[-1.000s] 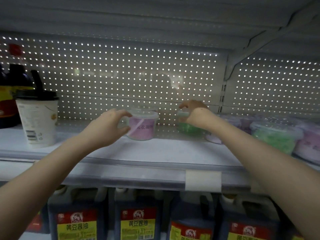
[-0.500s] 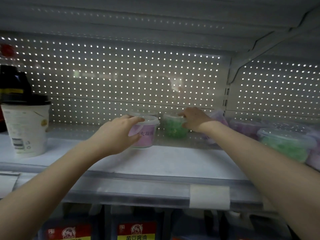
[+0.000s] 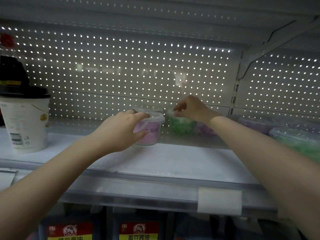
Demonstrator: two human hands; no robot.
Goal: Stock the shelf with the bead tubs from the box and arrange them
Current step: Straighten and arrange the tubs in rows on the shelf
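Grip of left hand clamps pink tub; right hand pinches green tub alongside.

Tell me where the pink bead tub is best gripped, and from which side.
Grip the pink tub round its wall just under the lid rim, coming from the front left, as the left hand does. It stands upright and narrows downward, so the jutting rim likely stops slipping; the green tub stands close on its right.
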